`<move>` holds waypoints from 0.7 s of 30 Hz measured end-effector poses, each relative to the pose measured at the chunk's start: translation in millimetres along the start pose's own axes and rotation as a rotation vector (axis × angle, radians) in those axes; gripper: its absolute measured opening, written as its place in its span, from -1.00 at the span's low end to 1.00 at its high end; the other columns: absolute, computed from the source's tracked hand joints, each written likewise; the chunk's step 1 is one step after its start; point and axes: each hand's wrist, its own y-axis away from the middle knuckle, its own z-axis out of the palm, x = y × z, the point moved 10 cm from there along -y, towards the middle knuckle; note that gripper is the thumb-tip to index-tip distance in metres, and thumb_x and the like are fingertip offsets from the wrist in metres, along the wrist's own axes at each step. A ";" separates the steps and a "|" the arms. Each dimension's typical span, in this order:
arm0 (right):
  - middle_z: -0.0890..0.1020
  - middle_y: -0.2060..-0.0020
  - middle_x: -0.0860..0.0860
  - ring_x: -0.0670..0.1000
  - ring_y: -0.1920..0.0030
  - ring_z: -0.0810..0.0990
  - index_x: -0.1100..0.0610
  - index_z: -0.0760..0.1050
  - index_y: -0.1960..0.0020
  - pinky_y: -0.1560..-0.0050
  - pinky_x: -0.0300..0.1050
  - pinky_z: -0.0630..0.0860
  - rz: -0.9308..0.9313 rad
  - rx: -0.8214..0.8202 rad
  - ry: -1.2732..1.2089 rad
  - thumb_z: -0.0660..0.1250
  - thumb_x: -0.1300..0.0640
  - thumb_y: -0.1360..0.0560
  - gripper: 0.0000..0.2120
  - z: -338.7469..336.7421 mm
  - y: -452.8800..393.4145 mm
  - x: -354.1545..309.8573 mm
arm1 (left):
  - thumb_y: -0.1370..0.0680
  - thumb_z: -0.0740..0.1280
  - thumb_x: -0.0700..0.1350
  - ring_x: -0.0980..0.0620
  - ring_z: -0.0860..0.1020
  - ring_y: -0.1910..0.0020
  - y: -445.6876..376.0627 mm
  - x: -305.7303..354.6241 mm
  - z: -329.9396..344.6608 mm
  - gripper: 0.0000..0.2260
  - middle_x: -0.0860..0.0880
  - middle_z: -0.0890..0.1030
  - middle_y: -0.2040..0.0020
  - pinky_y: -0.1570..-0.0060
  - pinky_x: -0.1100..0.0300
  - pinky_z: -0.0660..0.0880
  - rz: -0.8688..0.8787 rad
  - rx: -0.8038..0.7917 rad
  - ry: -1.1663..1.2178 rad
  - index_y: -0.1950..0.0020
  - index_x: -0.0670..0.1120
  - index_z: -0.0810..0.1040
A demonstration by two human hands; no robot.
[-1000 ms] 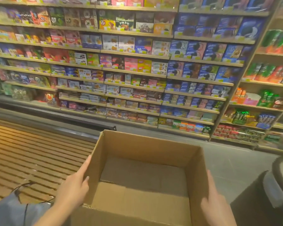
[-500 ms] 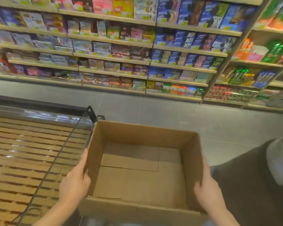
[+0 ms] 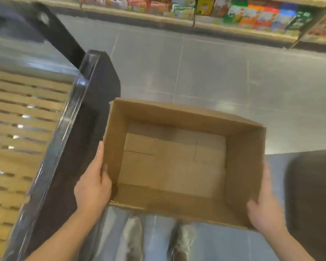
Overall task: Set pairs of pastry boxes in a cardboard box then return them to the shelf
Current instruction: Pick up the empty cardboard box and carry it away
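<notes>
An empty cardboard box (image 3: pixel 179 117) with no top flaps hangs low over the grey floor, tilted slightly down to the right. My left hand (image 3: pixel 93 187) presses flat against its left wall, fingers straight and pointing away from me. My right hand (image 3: pixel 265 208) holds the right wall near the near corner, with the thumb hooked over the rim and the fingers outside. Colourful pastry boxes (image 3: pixel 252 14) line the bottom shelf across the aisle at the top, blurred.
A black-framed display case (image 3: pixel 94 87) with a glass edge and wooden slats (image 3: pixel 23 117) stands close on the left. A dark rounded object (image 3: pixel 312 194) sits at the right. Grey floor tiles (image 3: pixel 215 72) lie ahead. My legs and shoes (image 3: pixel 183 240) show under the box.
The view has tipped downward, so the shelves have slid to the top edge. The box has gone lower and to the right of the display case. Both hands stay on its sides.
</notes>
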 end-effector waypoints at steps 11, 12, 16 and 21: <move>0.53 0.03 0.13 0.17 0.23 0.49 -0.27 -0.21 -0.62 0.14 0.03 0.42 0.084 -0.030 -0.024 0.17 0.46 -0.55 -0.04 227.7 -111.6 158.7 | -0.71 0.15 -0.12 -0.22 0.63 0.04 -51.1 -130.3 244.4 -0.28 -0.06 0.63 -0.09 0.08 -0.17 0.54 0.068 -0.073 -0.042 -0.49 0.57 -0.20; 0.53 -0.01 0.12 0.17 0.23 0.49 -0.25 -0.21 -0.62 0.13 0.02 0.41 0.094 -0.051 -0.019 0.16 0.46 -0.56 -0.06 245.4 -118.4 168.7 | -0.71 0.16 -0.13 -0.22 0.62 0.05 -54.6 -141.1 262.3 -0.29 -0.06 0.62 -0.05 0.10 -0.13 0.51 0.064 -0.091 -0.048 -0.52 0.53 -0.18; 0.51 -0.11 0.19 0.27 0.06 0.53 -0.26 -0.20 -0.62 -0.03 0.14 0.46 0.118 -0.084 -0.003 0.17 0.47 -0.55 -0.05 304.1 -142.5 197.6 | -0.72 0.16 -0.14 -0.15 0.61 -0.09 -59.0 -184.8 317.2 -0.31 -0.04 0.62 -0.25 -0.03 -0.11 0.51 -0.008 -0.144 -0.055 -0.58 0.44 -0.15; 0.54 -0.27 0.33 0.37 -0.04 0.58 -0.36 -0.17 -0.58 -0.12 0.23 0.51 0.114 -0.039 0.009 0.19 0.47 -0.54 -0.02 338.2 -160.5 216.8 | -0.74 0.13 -0.15 -0.03 0.42 -0.48 -58.6 -205.7 348.6 -0.31 0.09 0.31 -0.60 -0.42 -0.16 0.41 -0.025 -0.174 0.090 -0.53 0.53 -0.16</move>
